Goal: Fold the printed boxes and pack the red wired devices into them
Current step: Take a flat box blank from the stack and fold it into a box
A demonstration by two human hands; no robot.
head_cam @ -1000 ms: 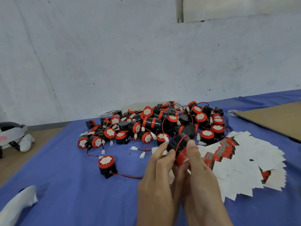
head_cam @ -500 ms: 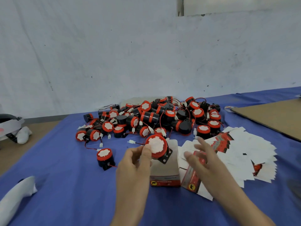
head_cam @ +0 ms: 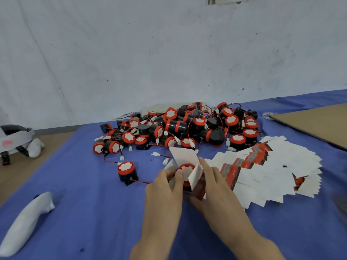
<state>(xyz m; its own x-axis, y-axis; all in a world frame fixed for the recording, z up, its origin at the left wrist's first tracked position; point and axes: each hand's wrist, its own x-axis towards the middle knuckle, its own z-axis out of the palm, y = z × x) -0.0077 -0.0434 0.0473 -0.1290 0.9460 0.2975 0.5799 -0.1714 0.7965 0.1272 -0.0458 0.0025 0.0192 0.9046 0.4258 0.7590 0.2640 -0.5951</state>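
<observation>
A red wired device sits inside an opened printed box with white flaps standing up around it. My left hand holds the device at its left side, fingers curled on it. My right hand grips the box by its right flap and red side. Behind lies a pile of red and black wired devices. One single device stands alone to the left. Flat printed boxes are fanned out to the right.
The blue table cover carries a white wrapped object at the front left. A brown cardboard sheet lies at the back right, a tape roll beside it. A white headset sits off the table's left edge.
The device went from my left hand's raised hold down into the box. My right hand came in from over the flat boxes and took the box's right side; flaps now stand up.
</observation>
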